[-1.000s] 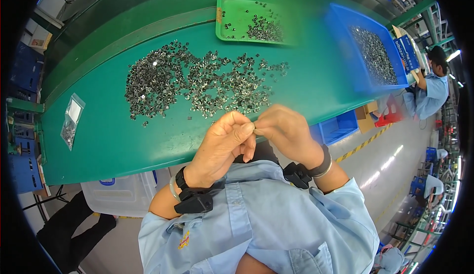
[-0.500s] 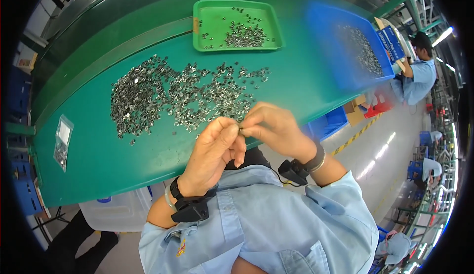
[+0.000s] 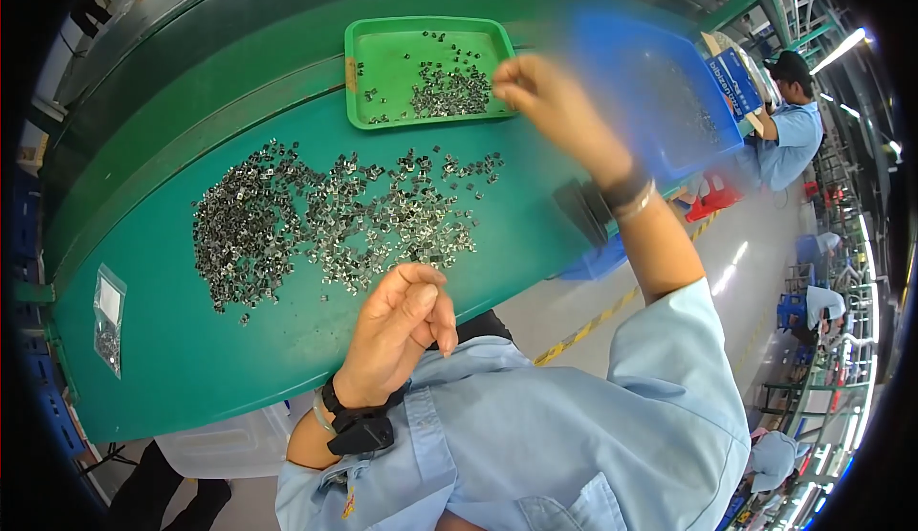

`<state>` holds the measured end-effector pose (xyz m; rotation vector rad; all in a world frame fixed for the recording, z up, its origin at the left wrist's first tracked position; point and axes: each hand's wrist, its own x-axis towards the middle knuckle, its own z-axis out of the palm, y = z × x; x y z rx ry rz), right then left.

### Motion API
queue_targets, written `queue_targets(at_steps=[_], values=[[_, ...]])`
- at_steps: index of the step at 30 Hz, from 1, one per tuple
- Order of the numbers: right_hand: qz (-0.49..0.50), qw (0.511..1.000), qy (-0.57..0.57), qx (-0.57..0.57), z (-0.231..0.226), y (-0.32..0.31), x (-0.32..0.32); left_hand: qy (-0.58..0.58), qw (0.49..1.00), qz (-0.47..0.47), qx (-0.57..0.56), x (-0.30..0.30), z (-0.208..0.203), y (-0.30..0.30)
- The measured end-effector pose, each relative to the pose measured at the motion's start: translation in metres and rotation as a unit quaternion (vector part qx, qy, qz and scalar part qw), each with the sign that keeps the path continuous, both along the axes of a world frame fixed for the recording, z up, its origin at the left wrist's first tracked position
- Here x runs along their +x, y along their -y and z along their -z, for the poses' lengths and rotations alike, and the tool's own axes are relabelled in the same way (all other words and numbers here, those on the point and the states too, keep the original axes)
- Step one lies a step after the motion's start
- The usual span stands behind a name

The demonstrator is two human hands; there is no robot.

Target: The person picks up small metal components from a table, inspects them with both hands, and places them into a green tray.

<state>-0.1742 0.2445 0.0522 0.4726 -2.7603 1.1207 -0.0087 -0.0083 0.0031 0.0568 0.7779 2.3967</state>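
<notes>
My right hand (image 3: 555, 105) reaches over the right rim of a green tray (image 3: 382, 57). Its fingertips are drawn together, and whether a tiny piece is between them is too blurred to see. Inside the tray lie many small metal parts (image 3: 451, 91). My left hand (image 3: 397, 330) hovers by the table's near edge with thumb and fingers curled closed; anything in its grasp is hidden. Just beyond it, loose shiny metal parts (image 3: 378, 220) spread across the green table (image 3: 153, 340). They run into a denser dark heap of similar parts (image 3: 247, 234) on the left.
A blue bin (image 3: 660, 139) with small parts stands to the right, partly blurred. At the far left lies a clear plastic bag (image 3: 109, 320) of small pieces. A translucent box (image 3: 225, 445) sits below the table edge. A co-worker (image 3: 794, 124) is at the right.
My right hand has parted from my left and swung up and away to the tray's right rim. The left hand stays near the table edge. The whole view has shifted slightly.
</notes>
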Motion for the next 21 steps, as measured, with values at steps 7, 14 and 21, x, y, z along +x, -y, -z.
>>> queue_targets(at_steps=[7,14,21], values=[[0.029,0.991,0.068,0.113,0.017,-0.003,0.057,-0.022,0.999,0.025,0.005,-0.001,0.002,0.000],[0.036,0.995,0.064,0.072,0.018,-0.002,0.065,-0.026,1.000,-0.006,-0.013,0.002,0.002,-0.004],[-0.034,0.997,0.025,-0.061,0.002,0.028,0.111,-0.017,0.998,-0.025,-0.059,0.003,-0.005,-0.006]])
